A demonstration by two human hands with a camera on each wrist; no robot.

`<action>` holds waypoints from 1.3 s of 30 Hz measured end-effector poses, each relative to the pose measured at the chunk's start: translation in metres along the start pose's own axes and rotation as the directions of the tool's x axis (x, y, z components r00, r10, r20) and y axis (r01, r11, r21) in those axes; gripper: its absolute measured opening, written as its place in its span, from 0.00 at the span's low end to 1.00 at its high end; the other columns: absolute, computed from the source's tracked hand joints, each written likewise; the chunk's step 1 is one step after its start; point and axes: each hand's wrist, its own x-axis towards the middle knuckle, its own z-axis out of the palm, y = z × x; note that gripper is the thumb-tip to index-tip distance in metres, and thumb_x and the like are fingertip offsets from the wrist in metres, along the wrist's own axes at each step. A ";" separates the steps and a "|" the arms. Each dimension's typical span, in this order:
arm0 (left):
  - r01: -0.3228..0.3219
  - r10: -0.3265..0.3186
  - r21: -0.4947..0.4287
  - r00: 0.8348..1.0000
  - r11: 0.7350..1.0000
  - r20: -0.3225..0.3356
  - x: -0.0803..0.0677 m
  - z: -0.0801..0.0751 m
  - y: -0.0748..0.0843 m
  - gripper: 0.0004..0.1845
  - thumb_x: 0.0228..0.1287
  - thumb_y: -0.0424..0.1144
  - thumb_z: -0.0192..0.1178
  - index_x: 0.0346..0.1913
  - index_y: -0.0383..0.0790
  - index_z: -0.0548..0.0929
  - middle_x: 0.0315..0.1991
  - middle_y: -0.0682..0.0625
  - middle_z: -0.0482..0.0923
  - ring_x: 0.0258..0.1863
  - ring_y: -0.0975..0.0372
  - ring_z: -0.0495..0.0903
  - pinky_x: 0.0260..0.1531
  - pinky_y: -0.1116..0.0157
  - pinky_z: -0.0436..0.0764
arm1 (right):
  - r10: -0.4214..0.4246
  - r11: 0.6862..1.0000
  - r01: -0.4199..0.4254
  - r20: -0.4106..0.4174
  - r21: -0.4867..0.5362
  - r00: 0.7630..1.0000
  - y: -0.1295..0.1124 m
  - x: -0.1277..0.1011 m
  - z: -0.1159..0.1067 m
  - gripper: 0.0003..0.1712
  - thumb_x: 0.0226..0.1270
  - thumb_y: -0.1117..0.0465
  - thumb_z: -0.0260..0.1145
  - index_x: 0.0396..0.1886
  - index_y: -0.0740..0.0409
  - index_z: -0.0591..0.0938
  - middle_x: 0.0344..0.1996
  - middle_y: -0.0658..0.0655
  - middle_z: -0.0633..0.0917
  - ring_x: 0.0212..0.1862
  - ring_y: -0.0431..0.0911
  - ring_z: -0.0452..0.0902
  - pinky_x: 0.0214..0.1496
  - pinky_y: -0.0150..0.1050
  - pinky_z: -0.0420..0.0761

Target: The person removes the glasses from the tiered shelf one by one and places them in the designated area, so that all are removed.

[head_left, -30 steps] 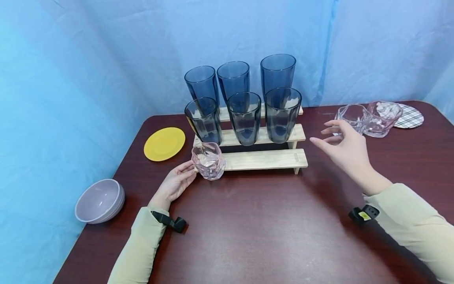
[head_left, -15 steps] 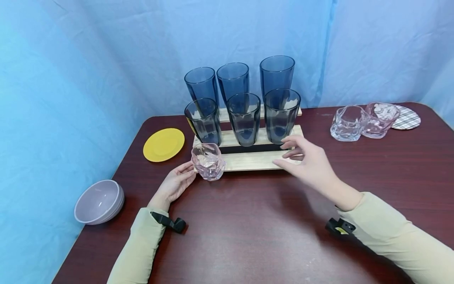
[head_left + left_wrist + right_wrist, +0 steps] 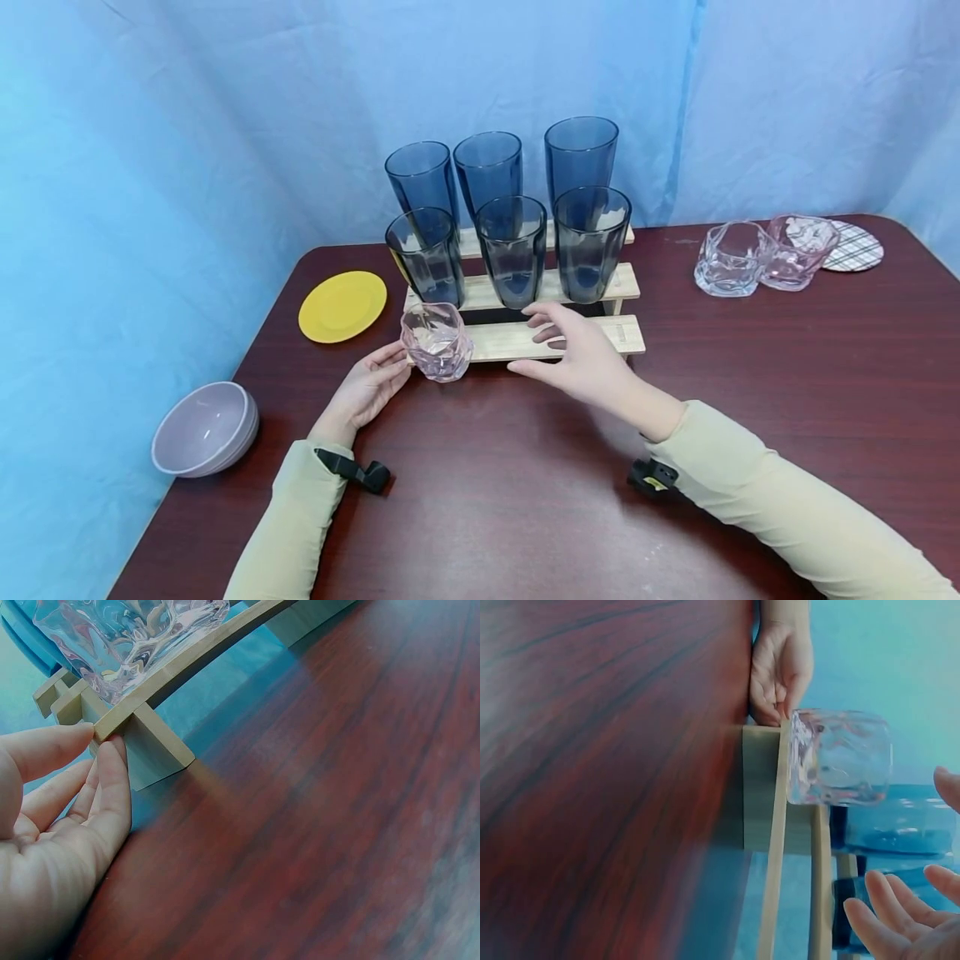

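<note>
A three-step wooden rack (image 3: 555, 337) stands on the table, its lowest step nearest me. On the left end of that step sits a pink-tinted, wavy drinking glass (image 3: 437, 343), upright. My left hand (image 3: 367, 387) pinches the step's left end between thumb and fingers; the left wrist view shows the thumb (image 3: 56, 746) at the board's corner and fingers below. My right hand (image 3: 585, 358) is in front of the step, right of the pink glass, fingers spread and curved with nothing between them. In the right wrist view its fingers (image 3: 885, 911) lie apart from the pink glass (image 3: 840, 757).
Several tall blue tumblers (image 3: 513, 250) fill the two upper steps. At the right stand a clear glass (image 3: 729, 262) and another pink glass (image 3: 798, 254), before a checked round coaster (image 3: 855, 247). On the left are a yellow plate (image 3: 342, 307) and stacked lilac bowls (image 3: 205, 429).
My right hand has moved left from beside the glasses at the right to the front of the rack, still holding nothing. My left hand and the pink glass have stayed in place.
</note>
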 end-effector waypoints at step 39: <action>-0.005 0.004 0.009 1.000 1.000 0.018 0.001 -0.001 -0.001 0.31 0.69 0.20 0.39 0.73 0.28 0.45 0.45 0.56 0.73 0.41 0.72 0.78 0.45 0.77 0.77 | 0.027 0.997 -0.033 0.087 0.073 0.996 -0.003 0.043 0.074 0.55 0.43 0.49 0.79 0.70 0.52 0.61 0.61 0.59 0.72 0.62 0.50 0.70 0.62 0.48 0.72</action>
